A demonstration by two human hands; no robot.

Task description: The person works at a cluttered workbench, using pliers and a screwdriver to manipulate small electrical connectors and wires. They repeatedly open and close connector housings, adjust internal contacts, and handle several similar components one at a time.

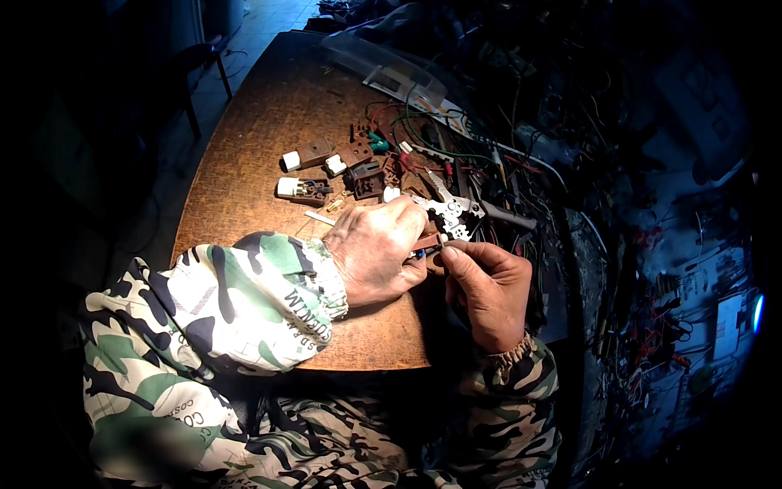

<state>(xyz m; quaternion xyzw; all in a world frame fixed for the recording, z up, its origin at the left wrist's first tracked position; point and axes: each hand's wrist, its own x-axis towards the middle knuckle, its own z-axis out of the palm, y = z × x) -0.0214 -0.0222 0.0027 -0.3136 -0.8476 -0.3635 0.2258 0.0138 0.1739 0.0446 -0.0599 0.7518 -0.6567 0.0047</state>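
Above the near part of the wooden table, my hands meet at a small brown plastic piece [425, 242] with a pale end. My left hand [375, 248] is closed around its left side, and the fingers partly hide it. A bit of blue shows just beneath the piece. My right hand [493, 289] pinches the pale end between thumb and forefinger. Right behind the fingers lies a grey metal hand tool [456, 213], perhaps a wire stripper. Beyond my left hand, an opened brown housing [309, 191] with a white end shows metal parts inside.
More brown housings with white ends [311, 152] and a dark housing [365, 178] lie on the wooden table [236, 163]. A thin white stick [320, 218] is near my left wrist. Tangled wires [521, 179] crowd the right side, and a clear plastic tray [391, 65] sits farther back.
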